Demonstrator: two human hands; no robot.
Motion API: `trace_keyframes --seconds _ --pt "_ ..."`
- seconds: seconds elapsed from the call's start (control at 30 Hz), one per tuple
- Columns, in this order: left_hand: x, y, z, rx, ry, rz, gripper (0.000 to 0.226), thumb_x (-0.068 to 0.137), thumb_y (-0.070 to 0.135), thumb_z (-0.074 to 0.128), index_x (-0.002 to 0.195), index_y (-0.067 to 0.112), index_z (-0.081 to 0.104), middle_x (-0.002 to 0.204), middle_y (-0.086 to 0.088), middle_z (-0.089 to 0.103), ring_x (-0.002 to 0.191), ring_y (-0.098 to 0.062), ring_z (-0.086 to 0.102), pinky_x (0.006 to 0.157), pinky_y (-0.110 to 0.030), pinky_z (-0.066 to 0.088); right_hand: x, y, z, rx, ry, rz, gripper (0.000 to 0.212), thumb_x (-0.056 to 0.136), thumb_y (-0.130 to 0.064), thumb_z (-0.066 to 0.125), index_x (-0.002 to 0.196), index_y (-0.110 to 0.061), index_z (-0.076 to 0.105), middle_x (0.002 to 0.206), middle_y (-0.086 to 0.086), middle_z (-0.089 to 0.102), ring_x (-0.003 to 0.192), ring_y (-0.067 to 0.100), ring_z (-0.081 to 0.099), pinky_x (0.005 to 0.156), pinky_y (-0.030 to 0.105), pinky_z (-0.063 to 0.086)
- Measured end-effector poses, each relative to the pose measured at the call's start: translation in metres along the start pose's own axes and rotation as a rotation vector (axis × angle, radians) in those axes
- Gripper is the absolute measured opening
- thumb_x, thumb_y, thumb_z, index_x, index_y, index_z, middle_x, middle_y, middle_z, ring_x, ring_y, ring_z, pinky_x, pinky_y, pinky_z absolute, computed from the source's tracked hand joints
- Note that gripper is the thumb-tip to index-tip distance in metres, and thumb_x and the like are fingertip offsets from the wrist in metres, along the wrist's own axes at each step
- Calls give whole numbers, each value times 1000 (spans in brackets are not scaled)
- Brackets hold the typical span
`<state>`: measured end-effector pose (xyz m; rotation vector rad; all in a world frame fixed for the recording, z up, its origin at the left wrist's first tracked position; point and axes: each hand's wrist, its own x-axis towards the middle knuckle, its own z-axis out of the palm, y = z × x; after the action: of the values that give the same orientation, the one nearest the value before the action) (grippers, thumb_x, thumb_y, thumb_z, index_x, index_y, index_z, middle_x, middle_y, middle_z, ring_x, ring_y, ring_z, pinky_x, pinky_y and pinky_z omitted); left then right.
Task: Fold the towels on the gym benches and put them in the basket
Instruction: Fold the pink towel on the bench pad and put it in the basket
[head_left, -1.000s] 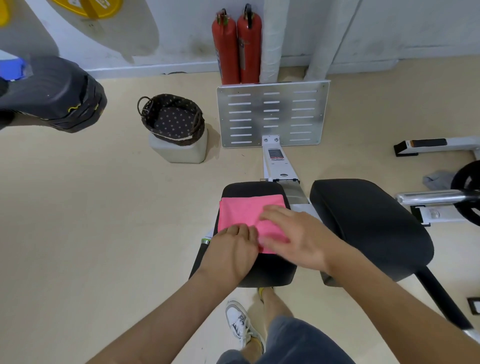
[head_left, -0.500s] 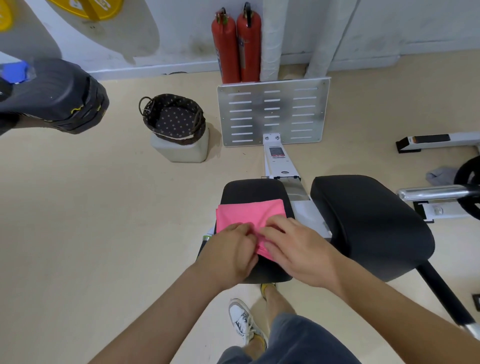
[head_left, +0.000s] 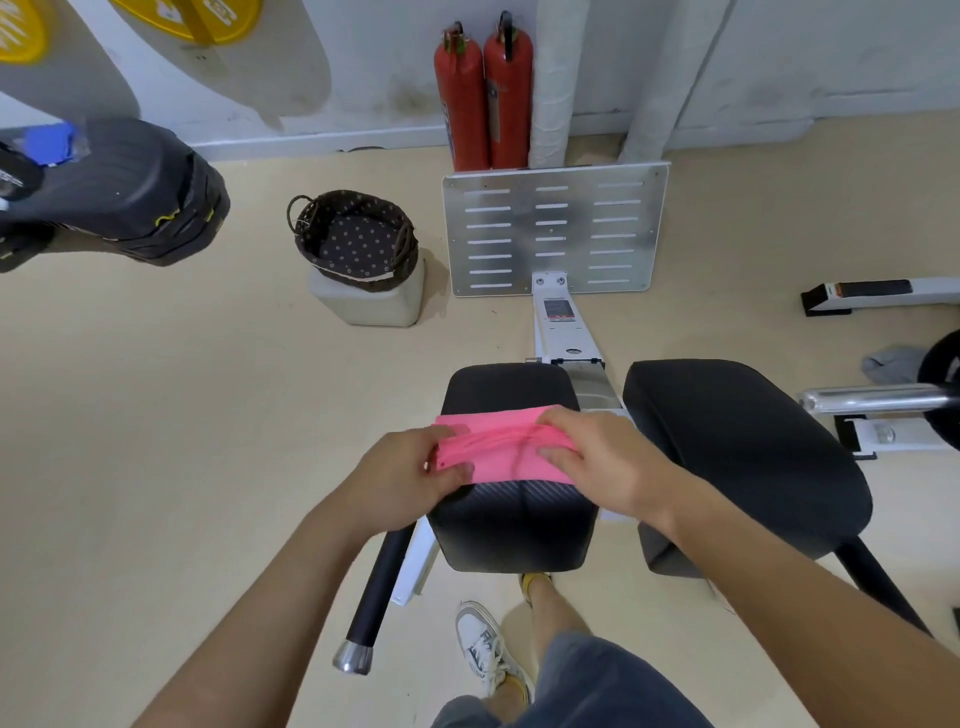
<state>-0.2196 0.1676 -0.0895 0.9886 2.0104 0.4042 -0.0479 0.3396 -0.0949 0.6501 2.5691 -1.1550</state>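
A pink towel (head_left: 501, 447) lies folded on the small black bench pad (head_left: 511, 519) in the middle of the view. My left hand (head_left: 410, 478) pinches its left edge between thumb and fingers. My right hand (head_left: 597, 457) grips the right edge, and the cloth bunches into ridges between both hands. The dark wicker basket (head_left: 311, 228) with a dotted lining stands empty on a pale block, to the far left of the bench. A blue towel (head_left: 49, 143) lies on a black pad at the far left edge.
A larger black seat pad (head_left: 743, 452) sits right of the small one. A slotted metal footplate (head_left: 553, 228) and two red fire extinguishers (head_left: 485, 98) stand by the wall. A grey cloth (head_left: 891, 364) lies on the floor at far right near a barbell. My feet are under the bench.
Both hands moved from pressing flat on the near part of the towel to gripping its left and right edges. The towel's near half has been lifted and bunched toward the far edge.
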Motion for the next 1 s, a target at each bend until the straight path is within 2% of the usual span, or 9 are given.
trace_keyframes --seconds 0.07,0.2,0.37,0.53,0.63,0.7,0.83,0.9,1.0 --pt "6 -4 -2 -102 33 -46 4 92 39 57 93 41 61 77 26 66 75 7 60 70 -17 43 9 2 -3 92 15 68 24 97 -30 52 118 -21 57 106 -2 65 97 16 60 80 27 45" --pt "16 -1 7 -109 177 -136 25 94 46 50 96 27 66 80 10 68 79 -11 62 71 -31 49 27 6 3 69 62 127 16 96 -31 54 105 -19 58 95 2 67 91 21 60 78 34 48" --pt "23 6 21 -5 349 -279 34 89 47 52 77 16 58 66 2 61 69 -24 58 62 -34 45 41 3 2 -13 35 166 22 97 -33 51 107 -14 59 94 6 66 90 24 59 79 36 48" --pt "30 16 24 -151 463 -389 36 78 43 65 107 27 52 67 7 61 68 -16 60 57 -28 43 53 9 3 36 50 259 23 87 -36 64 95 -18 52 91 0 58 85 19 55 76 37 50" --pt "34 15 27 35 586 -251 56 75 32 68 125 35 42 93 4 55 87 -19 55 73 -35 46 53 7 2 -78 157 189 35 81 -32 72 103 -22 47 106 1 46 92 19 50 78 35 50" --pt "35 16 29 345 646 -8 53 72 23 67 120 39 49 110 0 49 101 -22 46 85 -41 37 53 2 2 -194 257 53 39 77 -21 75 109 -21 54 110 3 43 96 21 46 77 32 47" --pt "40 3 33 697 502 486 32 76 20 56 106 25 67 107 3 64 103 -21 58 97 -38 34 47 4 13 -436 129 -263 34 67 -6 74 99 -16 68 96 4 61 83 27 59 65 35 45" --pt "35 -10 31 636 381 481 40 82 24 46 116 18 66 116 1 67 105 -22 63 97 -35 43 39 10 12 -423 66 -259 28 83 -18 64 111 -16 67 106 2 64 91 25 63 74 36 50" --pt "24 -23 30 651 294 399 51 90 43 44 129 13 58 132 -4 60 119 -20 58 102 -38 44 25 18 7 -417 8 -242 51 90 -50 47 124 -15 60 123 2 61 107 22 60 87 39 52"
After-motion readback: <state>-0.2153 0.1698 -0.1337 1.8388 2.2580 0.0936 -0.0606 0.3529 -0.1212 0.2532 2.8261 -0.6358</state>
